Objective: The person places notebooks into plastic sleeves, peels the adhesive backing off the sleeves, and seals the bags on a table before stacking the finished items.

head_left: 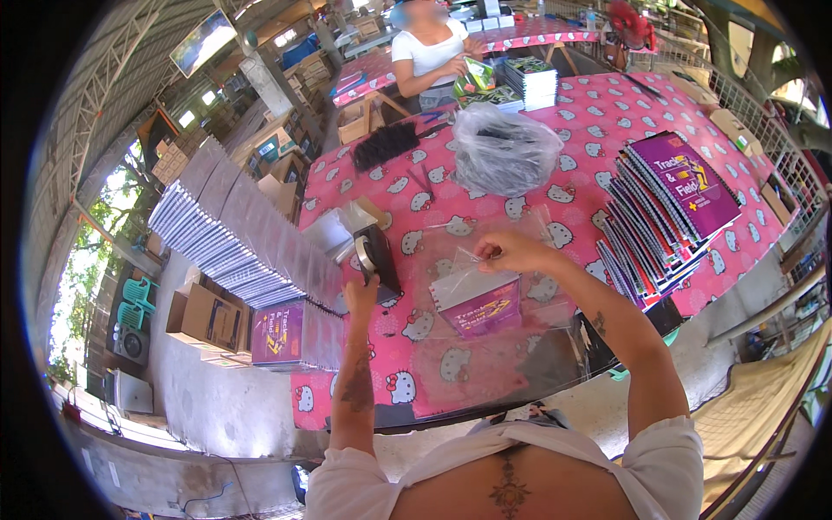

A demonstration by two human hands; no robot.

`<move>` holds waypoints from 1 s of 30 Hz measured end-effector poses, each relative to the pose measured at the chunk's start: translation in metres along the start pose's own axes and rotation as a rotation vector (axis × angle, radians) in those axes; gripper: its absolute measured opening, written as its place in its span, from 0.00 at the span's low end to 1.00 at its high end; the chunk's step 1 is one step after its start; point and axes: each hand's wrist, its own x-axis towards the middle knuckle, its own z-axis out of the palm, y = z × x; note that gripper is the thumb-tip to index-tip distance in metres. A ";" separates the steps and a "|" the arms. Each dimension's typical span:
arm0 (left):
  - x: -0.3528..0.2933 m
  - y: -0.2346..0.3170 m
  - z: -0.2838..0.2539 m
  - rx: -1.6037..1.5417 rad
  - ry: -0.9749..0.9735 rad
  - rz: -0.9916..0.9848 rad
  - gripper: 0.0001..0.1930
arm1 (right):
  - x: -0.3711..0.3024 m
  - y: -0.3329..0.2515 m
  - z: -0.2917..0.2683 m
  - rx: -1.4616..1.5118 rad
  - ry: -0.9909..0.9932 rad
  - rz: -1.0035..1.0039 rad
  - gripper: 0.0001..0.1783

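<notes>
A purple spiral-bound book [479, 312] lies in front of me under a clear plastic bag [472, 276], with a pale sheet showing at its top. My right hand [513, 252] pinches the plastic above the book's upper edge. To the left, a black tape dispenser [389, 265] with a shiny roll stands on the table. My left hand [360, 295] is closed at the dispenser's near side, and what its fingertips grip is too small to make out. More clear plastic [451, 373] lies flat around the book.
Tall stacks of plastic-wrapped books [234, 234] rise at the left edge. Uncovered spiral books [676, 191] lean in a pile at right. Beyond are a bundled plastic bag [505, 149], a dark bristly duster [386, 146] and a co-worker [431, 54] handling green books [477, 80].
</notes>
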 end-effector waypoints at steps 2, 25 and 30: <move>-0.006 -0.064 -0.006 -0.520 -0.259 -0.584 0.19 | 0.010 -0.010 0.015 0.005 -0.017 -0.057 0.20; 0.049 0.208 -0.053 -0.043 -0.960 0.955 0.15 | -0.001 -0.013 0.005 0.078 0.025 -0.029 0.22; 0.041 0.126 0.054 -0.054 -1.482 0.861 0.14 | 0.007 -0.014 0.018 -0.009 0.069 -0.056 0.24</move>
